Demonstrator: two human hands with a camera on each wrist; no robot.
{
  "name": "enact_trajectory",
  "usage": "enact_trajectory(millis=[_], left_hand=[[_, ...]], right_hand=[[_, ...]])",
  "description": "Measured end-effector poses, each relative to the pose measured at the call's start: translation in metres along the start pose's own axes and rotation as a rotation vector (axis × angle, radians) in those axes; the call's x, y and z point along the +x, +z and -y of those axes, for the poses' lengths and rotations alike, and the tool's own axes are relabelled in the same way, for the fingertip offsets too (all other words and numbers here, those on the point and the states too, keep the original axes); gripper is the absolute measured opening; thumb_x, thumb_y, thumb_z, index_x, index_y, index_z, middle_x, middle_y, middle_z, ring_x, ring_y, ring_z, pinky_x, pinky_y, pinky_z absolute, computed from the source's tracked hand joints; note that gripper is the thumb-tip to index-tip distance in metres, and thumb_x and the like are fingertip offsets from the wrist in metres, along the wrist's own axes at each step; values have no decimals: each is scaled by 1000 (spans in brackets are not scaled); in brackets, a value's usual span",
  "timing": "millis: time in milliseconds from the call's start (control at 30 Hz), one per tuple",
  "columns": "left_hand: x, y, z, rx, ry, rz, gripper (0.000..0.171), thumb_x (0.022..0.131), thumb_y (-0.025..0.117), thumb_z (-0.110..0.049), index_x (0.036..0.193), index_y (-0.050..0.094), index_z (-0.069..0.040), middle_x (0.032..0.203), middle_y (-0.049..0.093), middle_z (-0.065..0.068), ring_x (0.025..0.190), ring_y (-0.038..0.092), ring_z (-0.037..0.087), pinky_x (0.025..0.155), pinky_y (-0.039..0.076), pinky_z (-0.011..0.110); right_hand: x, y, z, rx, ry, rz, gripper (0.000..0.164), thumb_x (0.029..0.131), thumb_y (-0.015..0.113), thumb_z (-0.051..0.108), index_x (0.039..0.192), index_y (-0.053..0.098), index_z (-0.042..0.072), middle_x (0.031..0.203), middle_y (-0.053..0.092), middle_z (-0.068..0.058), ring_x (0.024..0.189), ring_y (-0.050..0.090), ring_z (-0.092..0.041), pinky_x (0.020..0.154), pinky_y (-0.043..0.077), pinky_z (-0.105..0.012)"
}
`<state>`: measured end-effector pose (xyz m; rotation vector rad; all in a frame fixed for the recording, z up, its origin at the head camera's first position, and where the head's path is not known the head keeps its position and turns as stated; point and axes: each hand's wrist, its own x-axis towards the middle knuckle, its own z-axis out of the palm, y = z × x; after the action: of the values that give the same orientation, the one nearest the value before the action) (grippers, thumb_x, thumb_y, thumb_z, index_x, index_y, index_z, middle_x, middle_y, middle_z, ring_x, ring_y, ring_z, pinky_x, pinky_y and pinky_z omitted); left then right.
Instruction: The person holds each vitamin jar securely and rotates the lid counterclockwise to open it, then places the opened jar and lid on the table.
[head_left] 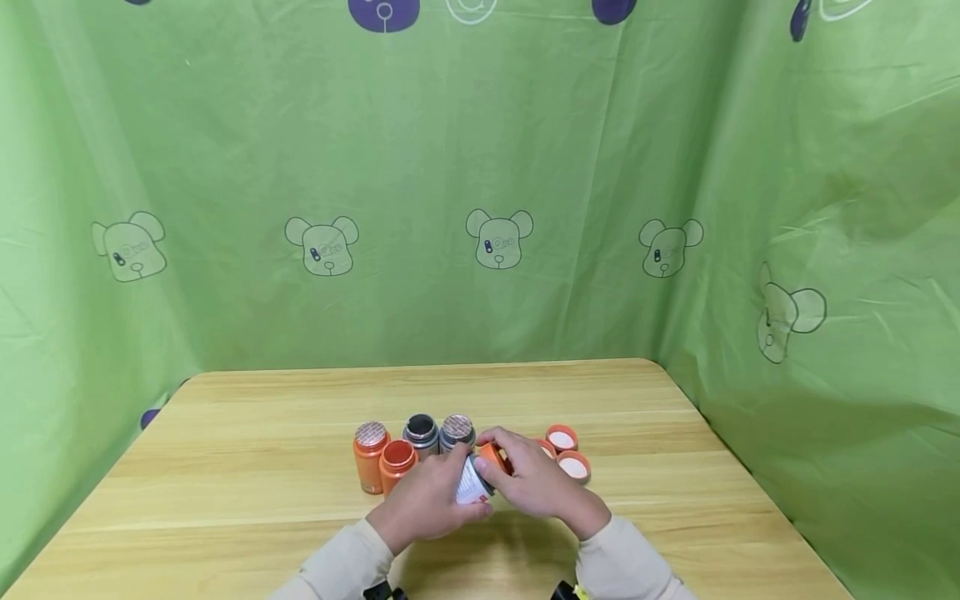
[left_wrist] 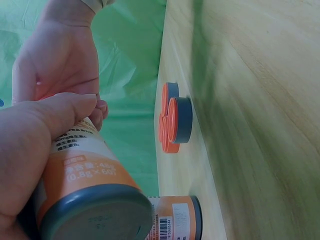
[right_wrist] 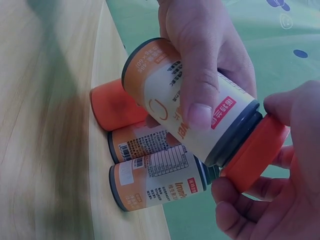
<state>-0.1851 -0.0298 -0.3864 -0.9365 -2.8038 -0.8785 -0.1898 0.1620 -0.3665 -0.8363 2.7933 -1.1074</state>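
Observation:
My left hand [head_left: 423, 500] grips a supplement bottle [right_wrist: 165, 107] with a white and orange label and a dark base, held tilted above the table. With its thumb and fingers, my right hand [head_left: 536, 482] pinches an orange cap [right_wrist: 257, 152] at the bottle's mouth. A dark neck ring shows between label and cap; whether the threads are engaged I cannot tell. Just beyond the left hand stand an orange bottle with a foil seal [head_left: 371, 457], an open orange bottle [head_left: 398, 456], an open dark-necked bottle [head_left: 422, 429] and a foil-sealed dark-necked bottle [head_left: 457, 428].
To the right of the hands, several removed caps lie on the wooden table [head_left: 300, 400], among them a white-lined cap [head_left: 561, 437] and a nearer one [head_left: 574, 467]. A green curtain [head_left: 420, 150] with bear prints hangs behind the table and along its sides.

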Motion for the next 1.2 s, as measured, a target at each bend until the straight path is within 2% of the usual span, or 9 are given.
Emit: enact_trajectory(millis=[100,333,533,633,733,933,1200], left_hand=[[0,0,0,-2,-3,5,66,78,77,-43,124,50,-4,74,54,-5,57,50,4,47,42,21],[0,0,1,-12,-11,15,69,78,77,-44,126,49,-3,75,55,-5,59,50,4,48,43,21],[0,0,1,-5,-9,10,69,78,77,-44,126,50,-3,75,54,-5,58,50,4,48,43,21],[0,0,1,-4,-10,10,70,78,77,-44,127,50,-2,76,55,-4,59,50,4,48,43,21],[0,1,1,-1,-8,6,68,77,77,-44,124,50,-3,75,55,-4,59,50,5,48,43,21],[0,1,0,12,0,3,62,77,78,-44,119,50,-7,74,54,-5,59,50,5,49,42,22],[0,1,0,-3,-4,11,63,78,78,-43,121,50,-6,76,55,-5,60,50,4,50,43,21]], right_hand=[[-1,-1,0,-12,-7,4,32,101,50,34,122,55,12,93,55,5,76,53,-12,63,46,-28],[-2,-2,0,-25,-44,-9,33,99,52,28,126,54,7,111,57,1,86,54,-13,72,46,-31],[-3,-2,-1,10,-66,-5,36,96,56,18,128,51,5,112,56,-1,85,56,-12,73,50,-32],[-2,-1,-1,-9,-80,-24,36,98,54,22,128,52,4,114,57,-3,89,56,-14,76,50,-34],[-2,0,-1,-36,-80,-40,35,102,49,26,126,53,2,109,60,-4,91,58,-17,78,49,-37],[-2,2,-1,-30,-29,-22,36,104,45,31,124,54,3,87,62,4,78,59,-11,70,49,-31],[-2,0,0,-28,-8,4,41,103,43,39,126,54,6,85,57,6,75,55,-10,67,47,-30]])
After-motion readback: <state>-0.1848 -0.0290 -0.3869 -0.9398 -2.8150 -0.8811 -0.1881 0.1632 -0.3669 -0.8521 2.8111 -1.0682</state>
